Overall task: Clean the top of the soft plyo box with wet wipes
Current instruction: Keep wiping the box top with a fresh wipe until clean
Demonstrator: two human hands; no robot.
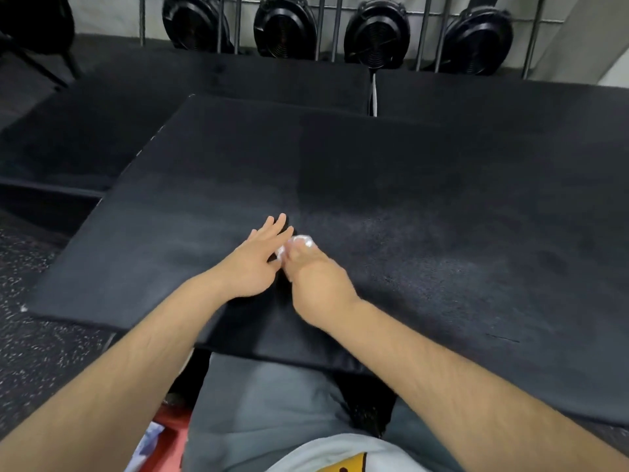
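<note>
The black soft plyo box point(425, 206) fills the middle of the view, its top darker in a patch toward the far centre. My right hand point(315, 277) grips a crumpled white wet wipe point(299, 241) and holds it down on the box top near the front centre. Just left of it, my left hand point(258, 260) lies flat on the box with fingers straight and spread, its thumb side touching the right hand.
Lower black mats point(170, 83) lie behind and to the left of the box. Several black round fan-like devices point(376, 35) stand by a metal rack at the back. Speckled rubber floor point(37, 356) is at left. A red-and-white packet point(160, 441) lies by my legs.
</note>
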